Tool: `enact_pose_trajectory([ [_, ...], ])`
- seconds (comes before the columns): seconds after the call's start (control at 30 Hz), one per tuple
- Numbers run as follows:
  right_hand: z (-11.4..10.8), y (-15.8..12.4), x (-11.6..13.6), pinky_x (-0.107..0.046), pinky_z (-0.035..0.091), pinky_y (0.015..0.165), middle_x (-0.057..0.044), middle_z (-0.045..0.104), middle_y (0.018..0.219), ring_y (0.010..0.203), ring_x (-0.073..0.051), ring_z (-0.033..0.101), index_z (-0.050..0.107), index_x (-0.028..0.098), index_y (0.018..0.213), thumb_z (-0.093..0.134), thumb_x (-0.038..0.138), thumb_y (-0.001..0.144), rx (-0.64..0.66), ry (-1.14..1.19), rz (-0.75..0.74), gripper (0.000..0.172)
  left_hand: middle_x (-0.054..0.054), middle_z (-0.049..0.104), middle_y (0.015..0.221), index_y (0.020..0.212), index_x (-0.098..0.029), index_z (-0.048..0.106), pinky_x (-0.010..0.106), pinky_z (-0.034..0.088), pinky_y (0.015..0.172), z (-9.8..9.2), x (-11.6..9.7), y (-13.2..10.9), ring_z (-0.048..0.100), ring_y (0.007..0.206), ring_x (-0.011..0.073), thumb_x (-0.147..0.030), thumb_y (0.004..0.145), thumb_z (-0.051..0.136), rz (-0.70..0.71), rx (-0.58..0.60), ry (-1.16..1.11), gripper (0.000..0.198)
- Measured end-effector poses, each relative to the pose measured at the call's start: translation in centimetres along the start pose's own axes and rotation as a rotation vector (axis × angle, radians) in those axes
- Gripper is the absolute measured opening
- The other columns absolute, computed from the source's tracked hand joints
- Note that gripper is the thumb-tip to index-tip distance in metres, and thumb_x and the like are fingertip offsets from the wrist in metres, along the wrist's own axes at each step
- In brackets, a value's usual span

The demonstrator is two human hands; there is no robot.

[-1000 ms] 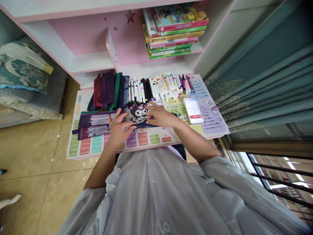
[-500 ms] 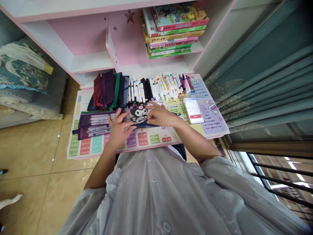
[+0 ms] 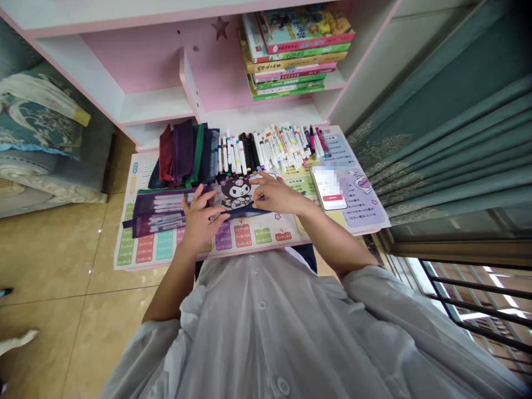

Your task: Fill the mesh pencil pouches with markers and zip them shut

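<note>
A flat pencil pouch (image 3: pixel 236 192) printed with a black-and-white cartoon figure lies on the desk mat (image 3: pixel 249 239) in front of me. My left hand (image 3: pixel 198 220) grips its left end, fingers curled over the edge. On the pouch's right side rests my right hand (image 3: pixel 277 195), its fingertips pinched at the top edge. Just behind the pouch lies a long row of coloured markers (image 3: pixel 270 147). A purple mesh pouch (image 3: pixel 160 213) with pens inside sits left of my left hand.
Several folded dark pouches (image 3: pixel 187 148) stand at the back left of the mat. A phone (image 3: pixel 330 188) lies to the right. Books (image 3: pixel 295 50) are stacked on the pink shelf above. A curtain hangs at the right, with tiled floor at the left.
My left hand has shifted slightly and its fingers have lifted a little at the pouch's left end. My right hand has slid slightly right along the pouch's top edge.
</note>
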State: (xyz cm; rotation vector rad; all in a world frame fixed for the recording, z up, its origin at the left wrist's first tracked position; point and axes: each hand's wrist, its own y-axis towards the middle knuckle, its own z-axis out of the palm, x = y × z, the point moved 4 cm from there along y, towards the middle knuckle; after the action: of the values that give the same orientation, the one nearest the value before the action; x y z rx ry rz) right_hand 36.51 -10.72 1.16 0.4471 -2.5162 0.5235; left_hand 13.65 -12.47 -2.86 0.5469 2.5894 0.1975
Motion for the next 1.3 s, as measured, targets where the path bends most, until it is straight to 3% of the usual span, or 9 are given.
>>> enact_pose_trajectory([
  [1.03, -0.8, -0.6, -2.0, -0.077, 0.013, 0.120, -0.003, 0.046, 0.160, 0.159, -0.039, 0.015, 0.070, 0.021, 0.072, 0.067, 0.026, 0.085, -0.033, 0.076, 0.071, 0.014, 0.005, 0.064, 0.141, 0.085, -0.030, 0.080, 0.070, 0.014, 0.119, -0.8, 0.5, 0.2, 0.037, 0.150, 0.0378, -0.043, 0.086, 0.073, -0.049, -0.021, -0.003, 0.015],
  [1.3, -0.8, -0.6, -2.9, -0.070, 0.017, 0.123, -0.006, 0.048, 0.159, 0.159, -0.035, 0.017, 0.072, 0.022, 0.079, 0.066, 0.025, 0.086, -0.046, 0.027, 0.073, 0.010, 0.005, 0.064, 0.140, 0.085, -0.030, 0.080, 0.072, 0.013, 0.119, -0.7, 0.8, 0.1, 0.036, 0.150, 0.0370, -0.042, 0.086, 0.073, -0.054, -0.029, -0.003, 0.013],
])
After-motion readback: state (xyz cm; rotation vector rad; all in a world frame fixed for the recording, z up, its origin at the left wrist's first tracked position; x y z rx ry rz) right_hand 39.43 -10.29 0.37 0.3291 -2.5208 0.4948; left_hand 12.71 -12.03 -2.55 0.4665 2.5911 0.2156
